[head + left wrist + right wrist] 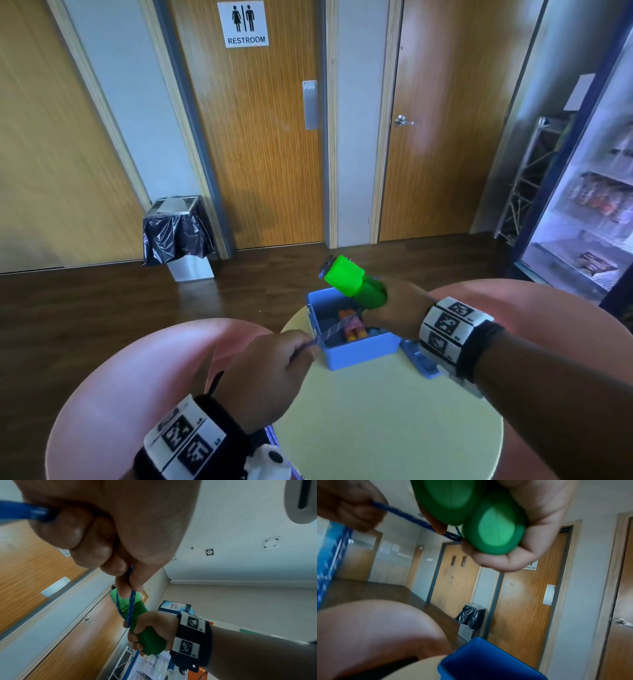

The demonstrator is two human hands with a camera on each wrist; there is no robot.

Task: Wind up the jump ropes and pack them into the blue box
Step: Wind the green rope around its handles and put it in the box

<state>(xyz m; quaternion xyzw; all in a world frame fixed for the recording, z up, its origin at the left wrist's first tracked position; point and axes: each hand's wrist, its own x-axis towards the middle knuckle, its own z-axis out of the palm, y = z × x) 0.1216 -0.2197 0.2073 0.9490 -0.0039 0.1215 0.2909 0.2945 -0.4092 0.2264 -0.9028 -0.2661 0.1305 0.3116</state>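
Observation:
My right hand (394,308) grips the two green jump-rope handles (352,281) together, held up over the open blue box (359,353). Their round green ends (494,530) fill the top of the right wrist view. The blue rope (334,330) runs taut from the handles to my left hand (274,370), which pinches it between thumb and fingers (126,586) just left of the box. Another rope with orange handles (349,325) lies inside the box.
The box stands on a small round yellow table (394,428), with its blue lid (421,359) lying beside it under my right wrist. Pink seats (130,387) flank the table. Wooden doors, a bin (181,233) and a glass-front fridge (589,219) stand beyond.

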